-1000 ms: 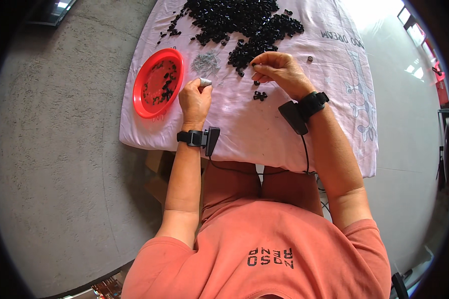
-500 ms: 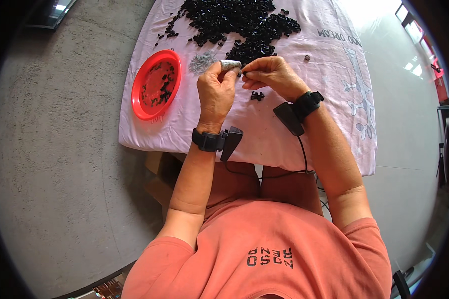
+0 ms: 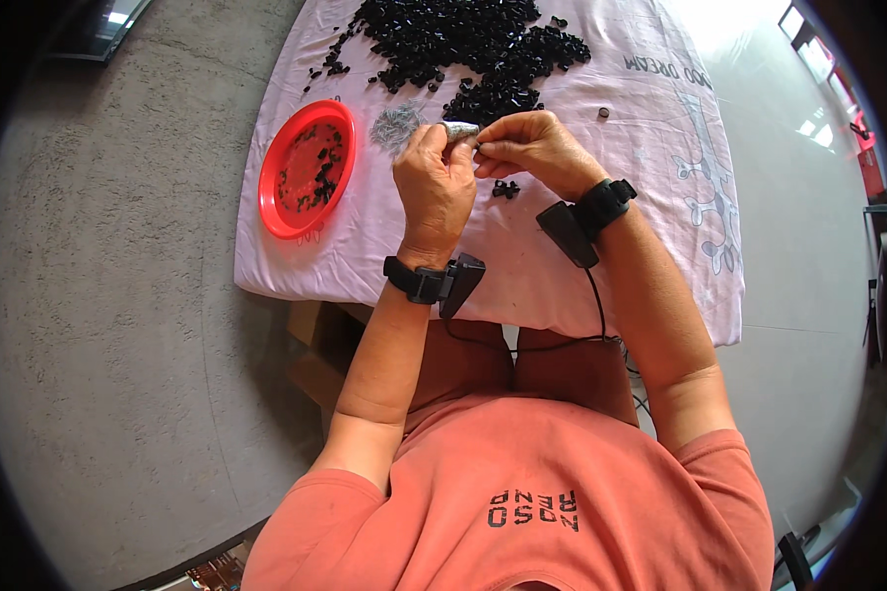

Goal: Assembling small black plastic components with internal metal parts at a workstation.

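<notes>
Left hand (image 3: pixel 434 187) shifted inward, meeting right hand (image 3: pixel 544 153). Right grip pinched on small dark piece (image 3: pixel 478 147); left closed, contents unclear. Judged partial: some black pieces (image 3: pixel 326 175) in red bowl (image 3: pixel 267 192) left of grip, large black pile (image 3: pixel 453 39) beyond.

A table (image 3: pixel 650 177) under a pale pink cloth, printed with grey figures, stands mid-room. Left of the table spreads rough, mottled grey floor (image 3: pixel 108 325); right of it, smoother, paler floor (image 3: pixel 788 266) catches bright daylight beyond the table's far right corner. Past its far left corner sits a dark-edged glossy panel (image 3: pixel 94 34), perhaps a screen. Brown boxes (image 3: pixel 310 379) sit beneath the table's near left edge.
</notes>
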The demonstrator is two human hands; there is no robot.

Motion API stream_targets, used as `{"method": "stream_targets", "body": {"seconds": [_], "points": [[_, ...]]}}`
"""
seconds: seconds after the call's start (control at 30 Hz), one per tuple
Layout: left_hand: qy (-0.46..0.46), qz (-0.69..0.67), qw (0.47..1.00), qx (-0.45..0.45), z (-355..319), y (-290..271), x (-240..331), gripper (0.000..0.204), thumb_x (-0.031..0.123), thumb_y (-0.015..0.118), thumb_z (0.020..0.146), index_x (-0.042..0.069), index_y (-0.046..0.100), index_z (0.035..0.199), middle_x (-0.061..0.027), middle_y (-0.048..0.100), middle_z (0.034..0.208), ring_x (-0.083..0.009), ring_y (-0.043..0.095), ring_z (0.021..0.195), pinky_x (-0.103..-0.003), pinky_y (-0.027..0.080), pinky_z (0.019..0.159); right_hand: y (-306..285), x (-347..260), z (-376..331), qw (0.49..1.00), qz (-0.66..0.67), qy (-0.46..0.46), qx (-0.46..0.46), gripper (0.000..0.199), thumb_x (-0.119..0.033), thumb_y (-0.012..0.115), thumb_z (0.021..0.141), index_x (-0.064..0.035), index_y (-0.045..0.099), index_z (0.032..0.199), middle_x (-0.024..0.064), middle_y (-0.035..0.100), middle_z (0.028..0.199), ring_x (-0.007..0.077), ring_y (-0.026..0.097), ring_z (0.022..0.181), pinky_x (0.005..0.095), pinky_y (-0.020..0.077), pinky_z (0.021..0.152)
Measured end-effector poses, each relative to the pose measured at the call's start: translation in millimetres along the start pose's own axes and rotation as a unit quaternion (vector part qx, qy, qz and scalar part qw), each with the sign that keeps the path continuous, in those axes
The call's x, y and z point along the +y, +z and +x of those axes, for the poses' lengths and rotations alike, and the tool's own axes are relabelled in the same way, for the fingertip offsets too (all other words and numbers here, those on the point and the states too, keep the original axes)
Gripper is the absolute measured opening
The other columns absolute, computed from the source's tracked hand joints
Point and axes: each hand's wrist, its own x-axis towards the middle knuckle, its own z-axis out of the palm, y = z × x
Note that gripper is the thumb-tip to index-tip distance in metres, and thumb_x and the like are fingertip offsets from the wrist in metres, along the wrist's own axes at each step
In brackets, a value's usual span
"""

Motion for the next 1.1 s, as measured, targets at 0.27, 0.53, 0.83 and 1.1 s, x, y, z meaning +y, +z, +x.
{"method": "stream_targets", "body": {"seconds": [0.27, 0.53, 0.83, 1.1], "points": [[0.041, 0.021, 0.999, 0.006, 1, 1, 6, 0.006, 0.003, 0.068, 0.083, 0.001, 0.063, 0.082, -0.0125, 0.060, 0.076, -0.0328, 0.061, 0.067, -0.040, 0.048, 0.060, 4, -9, -4, 0.999, -0.024, 0.001, 0.023, 0.015, -0.011, 0.065, 0.097, 0.0008, 0.069, 0.104, 0.0090, 0.073, 0.090, 0.0145, 0.072, 0.080, 0.0268, 0.0598, 0.073], [0.011, -0.029, 0.999, -0.016, 6, 3, 7, 0.003, 0.002, 0.069, 0.083, 0.001, 0.066, 0.084, -0.0117, 0.063, 0.078, -0.0287, 0.064, 0.067, -0.037, 0.050, 0.060, -3, -5, -2, 1.000, -0.002, -0.012, 0.022, 0.017, -0.012, 0.065, 0.097, 0.0028, 0.068, 0.105, 0.0114, 0.073, 0.090, 0.0166, 0.073, 0.081, 0.0273, 0.0605, 0.073], [-0.046, -0.065, 0.996, -0.050, 14, 1, 14, 0.008, 0.004, 0.067, 0.091, -0.001, 0.071, 0.095, -0.0112, 0.071, 0.083, -0.0145, 0.067, 0.070, -0.029, 0.053, 0.064, -12, -7, -2, 0.999, -0.002, -0.022, 0.043, 0.019, -0.014, 0.065, 0.097, 0.0021, 0.069, 0.106, 0.0114, 0.073, 0.093, 0.0172, 0.073, 0.082, 0.0281, 0.0605, 0.076], [-0.070, -0.023, 0.989, -0.126, -7, 13, -13, 0.009, 0.005, 0.072, 0.078, 0.003, 0.068, 0.087, -0.0138, 0.065, 0.083, -0.0322, 0.066, 0.076, -0.041, 0.052, 0.069, -19, -9, 0, 0.997, -0.011, -0.036, 0.065, 0.020, -0.015, 0.065, 0.097, 0.0022, 0.069, 0.107, 0.0113, 0.072, 0.095, 0.0179, 0.073, 0.084, 0.0287, 0.0603, 0.078]]}}
